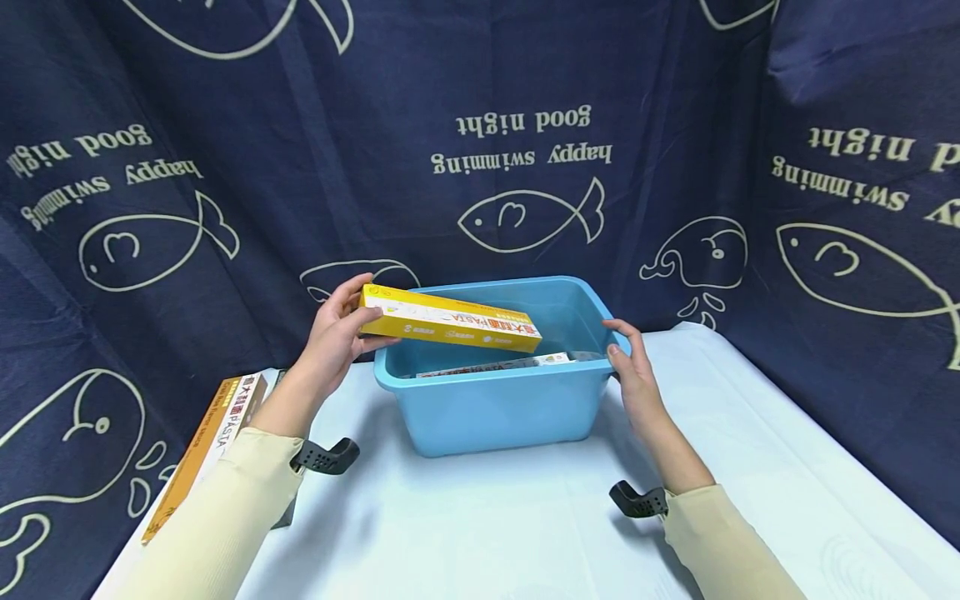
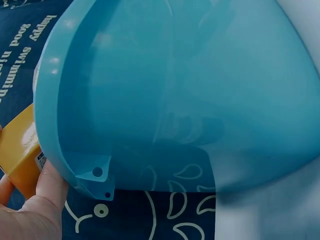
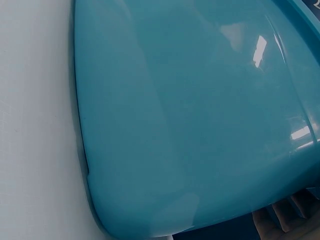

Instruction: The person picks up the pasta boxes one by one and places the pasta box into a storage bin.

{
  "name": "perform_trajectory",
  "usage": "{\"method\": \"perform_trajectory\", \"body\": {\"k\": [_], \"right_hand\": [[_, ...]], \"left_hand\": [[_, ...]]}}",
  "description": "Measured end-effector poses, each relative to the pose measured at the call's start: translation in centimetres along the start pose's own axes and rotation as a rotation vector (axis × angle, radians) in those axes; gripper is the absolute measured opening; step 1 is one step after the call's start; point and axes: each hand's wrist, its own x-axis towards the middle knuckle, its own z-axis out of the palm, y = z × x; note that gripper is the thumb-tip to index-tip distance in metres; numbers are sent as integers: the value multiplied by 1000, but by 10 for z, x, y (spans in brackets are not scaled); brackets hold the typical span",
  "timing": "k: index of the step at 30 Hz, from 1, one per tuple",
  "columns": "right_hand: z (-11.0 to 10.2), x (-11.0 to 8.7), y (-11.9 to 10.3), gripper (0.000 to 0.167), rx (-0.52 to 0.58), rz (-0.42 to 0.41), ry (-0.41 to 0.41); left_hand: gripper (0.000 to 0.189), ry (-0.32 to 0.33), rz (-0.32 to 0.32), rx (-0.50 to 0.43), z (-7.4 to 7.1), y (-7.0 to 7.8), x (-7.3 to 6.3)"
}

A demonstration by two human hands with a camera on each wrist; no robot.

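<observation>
My left hand (image 1: 339,327) grips one end of a long yellow pasta box (image 1: 457,321), whose far end slants down over the opening of a blue plastic bin (image 1: 495,412). In the left wrist view, the yellow box end (image 2: 22,150) shows beside the bin's rim (image 2: 47,100), with the thumb against it. My right hand (image 1: 636,371) holds the bin's right rim, thumb and fingers around its edge. Inside the bin, behind the front wall, lies another box (image 1: 551,359), mostly hidden. The right wrist view shows the bin's side (image 3: 190,125) and curled fingers (image 3: 285,217) at its edge.
On the table's left, an orange and white pasta box (image 1: 213,446) lies partly behind my left sleeve, with a dark flat thing (image 1: 287,515) next to it. The white-covered table (image 1: 480,517) meets a navy fish-print curtain (image 1: 390,167) at the back and sides.
</observation>
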Motion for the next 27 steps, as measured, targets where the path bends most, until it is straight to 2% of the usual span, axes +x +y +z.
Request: {"method": "perform_trajectory", "body": {"k": [16, 27], "right_hand": [[0, 0, 0, 48, 1, -3, -4], [0, 0, 0, 47, 14, 1, -1]], "left_hand": [[67, -83, -93, 49, 1, 6, 16], [70, -133, -120, 183, 1, 9, 27]]}}
